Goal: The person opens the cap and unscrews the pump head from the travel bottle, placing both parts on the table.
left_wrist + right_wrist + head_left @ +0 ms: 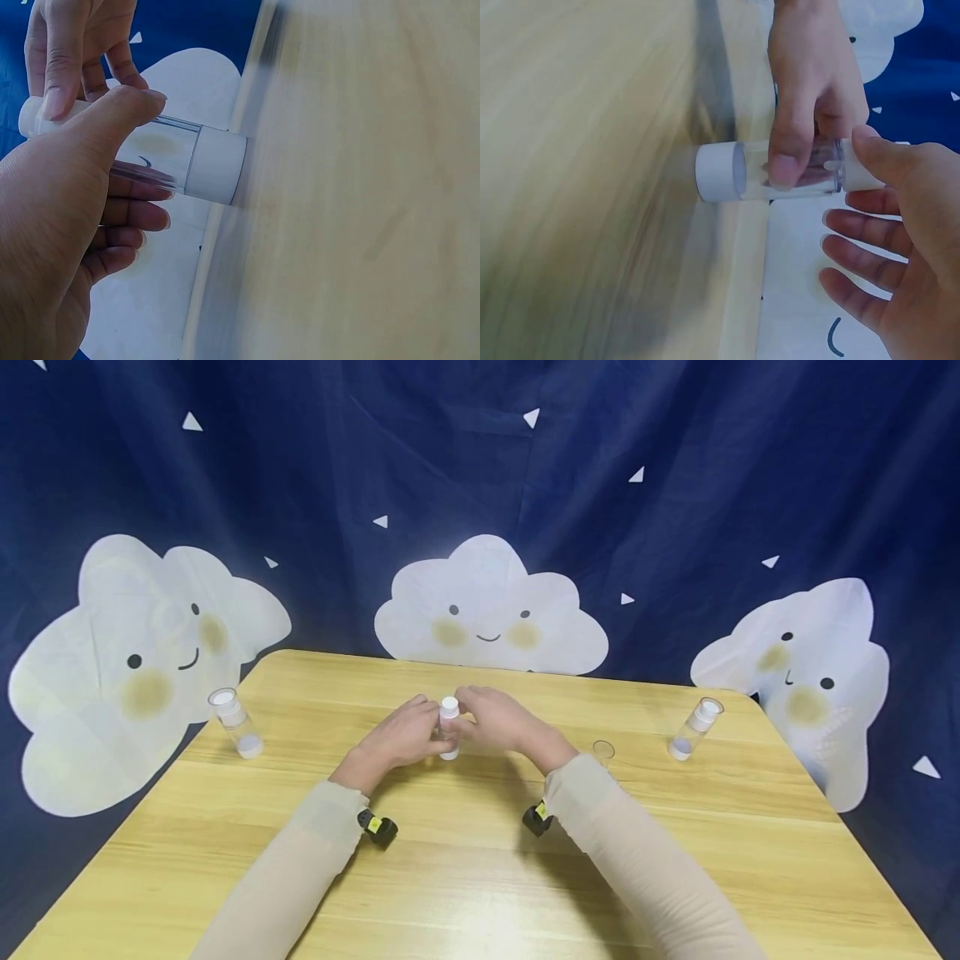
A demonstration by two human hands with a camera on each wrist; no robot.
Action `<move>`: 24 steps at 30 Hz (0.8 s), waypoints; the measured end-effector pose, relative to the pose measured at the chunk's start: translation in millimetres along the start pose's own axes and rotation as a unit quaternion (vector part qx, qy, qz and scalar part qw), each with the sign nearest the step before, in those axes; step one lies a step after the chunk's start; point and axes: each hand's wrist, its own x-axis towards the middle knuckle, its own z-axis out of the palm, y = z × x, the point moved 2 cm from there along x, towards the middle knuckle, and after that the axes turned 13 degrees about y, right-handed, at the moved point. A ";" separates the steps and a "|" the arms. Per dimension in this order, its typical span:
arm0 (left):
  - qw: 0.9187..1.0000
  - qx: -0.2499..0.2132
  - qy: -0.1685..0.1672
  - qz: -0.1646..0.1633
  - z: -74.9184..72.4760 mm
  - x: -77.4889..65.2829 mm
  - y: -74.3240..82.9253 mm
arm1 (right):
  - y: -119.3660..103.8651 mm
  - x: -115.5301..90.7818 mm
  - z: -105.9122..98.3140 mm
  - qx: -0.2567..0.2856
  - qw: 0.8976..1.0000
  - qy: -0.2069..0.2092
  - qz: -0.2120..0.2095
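A small clear bottle (448, 753) with a white base and a white neck stands upright between the two hands, its base right at the tabletop. My left hand (405, 732) holds the transparent body, thumb on one side and fingers on the other. The right hand (495, 718) pinches the white upper part (861, 166) between thumb and index finger. In the right wrist view its other fingers are spread apart below the bottle. The wrist views show the white base (216, 165) uncovered.
Similar bottles with clear caps stand on the wooden table (465, 843): one bottle (236, 724) at the left, another bottle (695, 729) at the right. A clear round piece (603, 749) lies right of the right hand. Behind the table hangs a blue cloud-print curtain (465, 460).
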 end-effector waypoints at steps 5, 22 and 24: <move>1.000 -0.005 0.001 -0.003 0.4 0.5 0.4 | 2.1 2.3 -4.5 0.024 1.000 -0.016 -0.011; 1.000 -0.001 -0.002 0.001 1.0 -0.1 -0.5 | 1.2 -6.5 -4.2 -0.017 1.000 0.003 0.019; 1.000 0.000 0.000 0.006 0.6 -0.1 -0.4 | -2.0 -7.2 -1.0 -0.040 0.999 0.012 0.025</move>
